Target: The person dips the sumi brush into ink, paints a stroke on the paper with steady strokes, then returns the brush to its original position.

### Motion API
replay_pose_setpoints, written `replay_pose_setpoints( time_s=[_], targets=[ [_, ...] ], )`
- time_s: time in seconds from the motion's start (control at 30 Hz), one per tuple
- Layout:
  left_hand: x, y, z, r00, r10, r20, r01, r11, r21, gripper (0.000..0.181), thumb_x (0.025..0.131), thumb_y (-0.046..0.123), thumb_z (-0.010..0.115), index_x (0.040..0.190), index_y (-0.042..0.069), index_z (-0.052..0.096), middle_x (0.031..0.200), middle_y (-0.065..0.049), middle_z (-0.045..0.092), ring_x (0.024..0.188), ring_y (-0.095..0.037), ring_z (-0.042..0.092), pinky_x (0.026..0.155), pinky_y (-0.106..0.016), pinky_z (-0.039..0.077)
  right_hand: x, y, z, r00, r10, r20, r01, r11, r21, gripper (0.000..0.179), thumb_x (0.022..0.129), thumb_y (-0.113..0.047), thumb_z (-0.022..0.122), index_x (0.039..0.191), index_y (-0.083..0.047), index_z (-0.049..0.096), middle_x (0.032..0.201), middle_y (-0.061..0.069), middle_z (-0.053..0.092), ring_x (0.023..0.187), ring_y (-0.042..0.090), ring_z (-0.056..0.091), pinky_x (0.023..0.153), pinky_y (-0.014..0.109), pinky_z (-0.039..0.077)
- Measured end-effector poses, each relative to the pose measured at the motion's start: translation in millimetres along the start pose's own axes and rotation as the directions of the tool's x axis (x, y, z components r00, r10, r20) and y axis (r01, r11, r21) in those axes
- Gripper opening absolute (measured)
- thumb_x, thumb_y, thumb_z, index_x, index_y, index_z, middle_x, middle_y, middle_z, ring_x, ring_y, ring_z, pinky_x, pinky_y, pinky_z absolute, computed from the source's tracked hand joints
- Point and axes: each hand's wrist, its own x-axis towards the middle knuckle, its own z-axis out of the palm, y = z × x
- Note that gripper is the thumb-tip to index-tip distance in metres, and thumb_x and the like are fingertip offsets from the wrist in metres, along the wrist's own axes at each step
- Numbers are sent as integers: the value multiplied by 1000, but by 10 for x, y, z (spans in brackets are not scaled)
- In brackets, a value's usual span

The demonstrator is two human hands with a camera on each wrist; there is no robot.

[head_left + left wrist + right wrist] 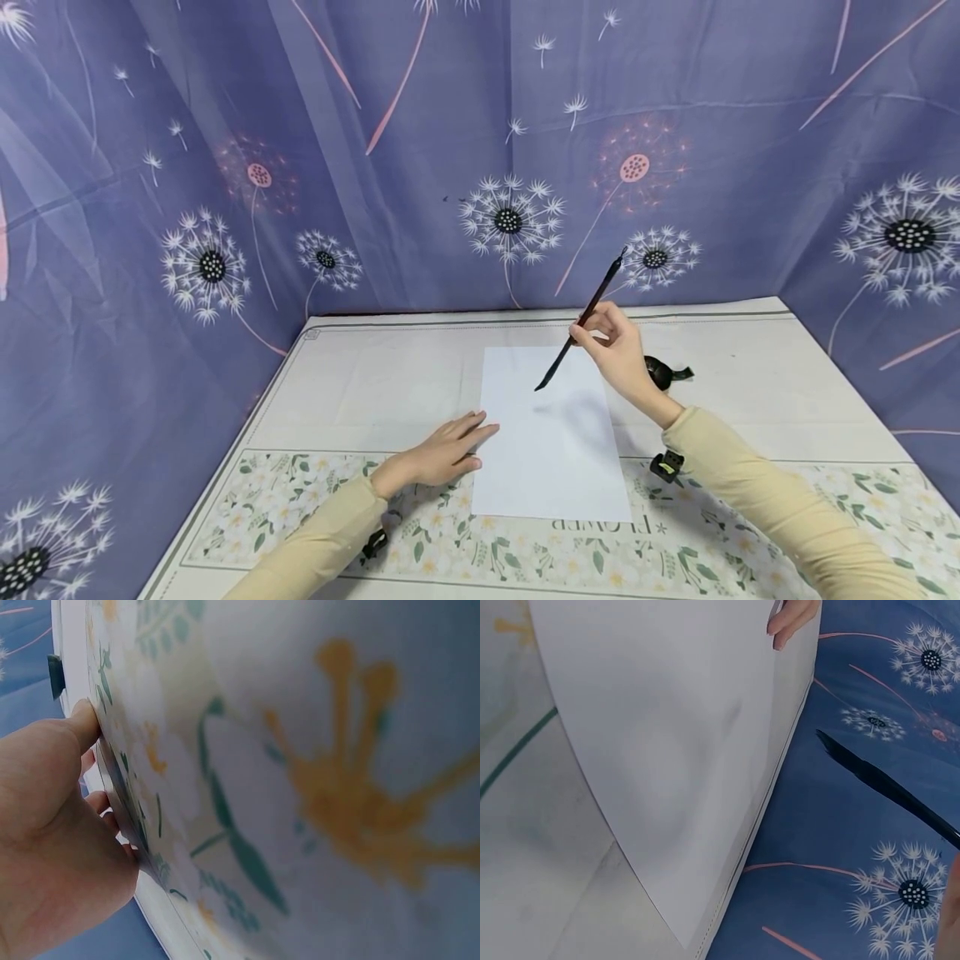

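A dark calligraphy brush [558, 365] slants above a white sheet of paper [551, 467], its black tip pointing down and left. My right hand [618, 350] pinches the handle between thumb and fingers. Below the tip, the brush's shadow falls on the paper. In the right wrist view the brush [885, 784] shows its pointed, dark bristles, with part of my right hand [949, 915] at the edge. My left hand [442, 454] rests with fingers extended at the paper's left edge. The left wrist view shows this hand [60, 825] flat against the flowered table cover.
A round black object [658, 372] with a short projection sits behind my right wrist. The table cover [375, 375] is white with a floral band in front. A purple dandelion-print curtain [420, 250] hangs behind and along both sides.
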Motion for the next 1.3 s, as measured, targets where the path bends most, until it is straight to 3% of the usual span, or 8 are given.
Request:
replay_pose_setpoints(
  time_s=[0.17,0.43,0.93,1.3],
  targets=[
    [-1,0,4,1000,-2,-2,2,1000,-4,58,104,31,41,155,11,21,161,-19,13,150,-37,11,118,-56,18,-25,-38,29,999,17,44,-17,1000,-22,21,86,16,61,103,16,50,85,-5,67,81,2,66,74,19,57],
    [-1,-1,11,1000,-4,0,4,1000,-8,58,104,31,41,155,11,21,161,-19,13,150,-37,11,118,-57,17,-60,-237,116,994,41,98,-38,999,-38,18,86,14,62,102,16,52,86,25,64,80,8,67,73,26,59],
    [8,-14,8,1000,-14,3,14,1000,-6,58,105,31,41,156,13,20,162,-18,12,150,-35,11,119,-56,17,-77,-240,152,989,26,145,-19,999,-50,17,87,13,62,102,15,54,86,29,60,81,13,66,74,31,59],
    [6,1,0,1000,-18,12,18,1000,-15,58,105,31,41,156,14,19,162,-17,11,151,-35,9,119,-55,15,-84,-241,181,987,36,156,-25,997,-71,15,88,11,63,101,13,55,85,25,62,81,8,66,73,31,59]
  ],
)
